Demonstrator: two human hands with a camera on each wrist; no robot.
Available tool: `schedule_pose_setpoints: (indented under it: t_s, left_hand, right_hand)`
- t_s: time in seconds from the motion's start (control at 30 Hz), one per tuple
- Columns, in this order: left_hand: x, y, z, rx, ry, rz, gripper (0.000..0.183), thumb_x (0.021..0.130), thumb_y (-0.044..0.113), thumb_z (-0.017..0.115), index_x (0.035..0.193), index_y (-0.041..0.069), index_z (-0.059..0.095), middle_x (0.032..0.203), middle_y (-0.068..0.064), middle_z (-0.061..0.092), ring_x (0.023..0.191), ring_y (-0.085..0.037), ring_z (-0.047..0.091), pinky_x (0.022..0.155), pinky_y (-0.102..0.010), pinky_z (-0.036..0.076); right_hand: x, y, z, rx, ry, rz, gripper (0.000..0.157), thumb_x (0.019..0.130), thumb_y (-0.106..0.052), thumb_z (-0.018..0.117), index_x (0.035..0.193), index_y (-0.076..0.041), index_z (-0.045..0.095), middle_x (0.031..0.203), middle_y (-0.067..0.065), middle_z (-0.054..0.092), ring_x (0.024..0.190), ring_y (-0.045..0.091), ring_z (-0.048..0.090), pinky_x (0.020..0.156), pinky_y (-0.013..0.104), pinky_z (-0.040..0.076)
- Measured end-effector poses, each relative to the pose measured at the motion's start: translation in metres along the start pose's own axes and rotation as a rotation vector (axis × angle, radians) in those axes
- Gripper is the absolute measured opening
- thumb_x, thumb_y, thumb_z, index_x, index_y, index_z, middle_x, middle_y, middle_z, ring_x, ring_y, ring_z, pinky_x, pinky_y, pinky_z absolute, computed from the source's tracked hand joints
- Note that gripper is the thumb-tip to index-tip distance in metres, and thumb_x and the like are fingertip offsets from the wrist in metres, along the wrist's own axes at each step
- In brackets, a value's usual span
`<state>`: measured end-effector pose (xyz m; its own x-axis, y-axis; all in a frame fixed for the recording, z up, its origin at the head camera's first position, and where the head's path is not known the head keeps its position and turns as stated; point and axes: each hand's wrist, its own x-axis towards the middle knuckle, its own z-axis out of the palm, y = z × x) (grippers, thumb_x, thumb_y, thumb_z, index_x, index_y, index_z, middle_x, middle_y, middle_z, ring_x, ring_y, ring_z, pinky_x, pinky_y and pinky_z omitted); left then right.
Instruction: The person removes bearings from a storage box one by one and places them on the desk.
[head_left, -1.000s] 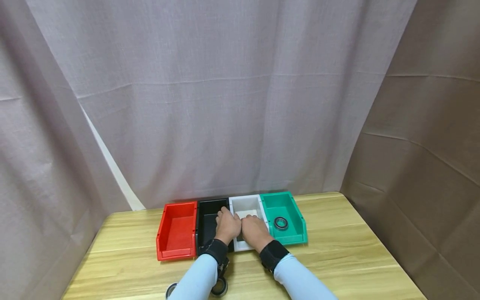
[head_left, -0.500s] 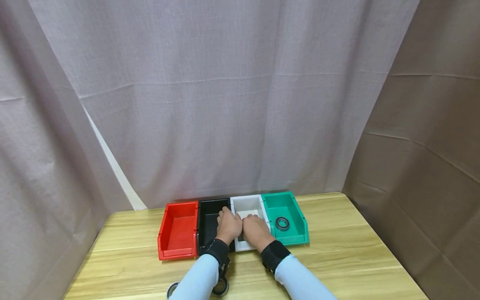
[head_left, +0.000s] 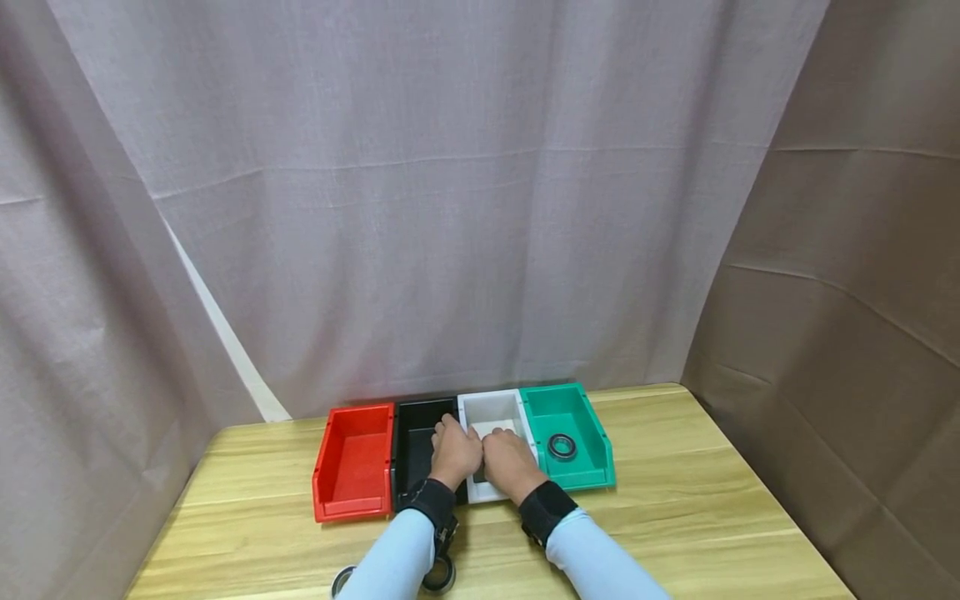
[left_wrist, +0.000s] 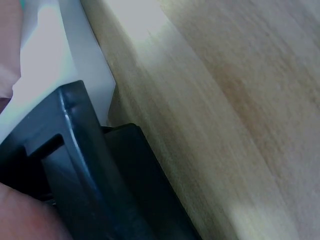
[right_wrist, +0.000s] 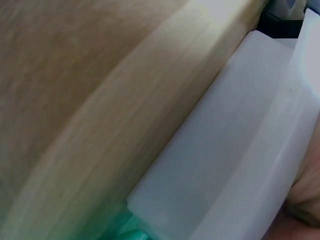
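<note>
My left hand (head_left: 456, 454) is at the border between the black bin (head_left: 420, 417) and the white bin (head_left: 495, 402), fingers bent. In the left wrist view, skin shows behind the black bin's front wall. My right hand (head_left: 512, 465) reaches into the white bin beside it, knuckles up; in the right wrist view part of it shows behind that bin's wall. The hands are close together, possibly touching. Their fingertips are hidden, so whatever they hold cannot be seen. A pale patch (head_left: 491, 427) shows inside the white bin, just beyond the hands.
At the left end of the row stands a red bin (head_left: 358, 458). The green bin (head_left: 588, 477) at the right end holds a ball bearing (head_left: 562, 447). Two more bearings lie near the table's front, one (head_left: 341, 579) partly hidden by my left sleeve, the other (head_left: 439, 575) beside it.
</note>
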<state>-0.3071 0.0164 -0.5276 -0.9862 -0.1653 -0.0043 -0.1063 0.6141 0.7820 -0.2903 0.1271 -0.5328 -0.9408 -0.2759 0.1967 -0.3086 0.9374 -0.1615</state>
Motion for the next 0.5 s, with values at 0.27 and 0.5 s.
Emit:
schedule_pose_setpoints:
  t_s: [0.27, 0.5]
  left_hand:
    - [0.0, -0.001, -0.002, -0.006, 0.009, 0.036, 0.047, 0.104, 0.019, 0.057, 0.138, -0.012, 0.047, 0.131, -0.032, 0.055, 0.124, -0.049, 0.055, 0.103, -0.064, 0.05]
    - [0.0, -0.002, -0.003, -0.017, -0.024, 0.054, 0.051, 0.104, 0.017, 0.058, 0.143, -0.015, 0.045, 0.135, -0.036, 0.053, 0.128, -0.053, 0.052, 0.108, -0.065, 0.048]
  right_hand:
    - [0.0, -0.002, -0.005, -0.07, 0.035, -0.047, 0.007, 0.083, -0.007, 0.083, 0.084, -0.005, 0.077, 0.083, 0.009, 0.068, 0.08, 0.028, 0.065, 0.076, 0.039, 0.056]
    - [-0.009, -0.005, -0.004, -0.19, 0.181, -0.1, 0.021, 0.086, -0.007, 0.078, 0.105, 0.001, 0.074, 0.09, 0.012, 0.072, 0.087, 0.029, 0.069, 0.081, 0.04, 0.058]
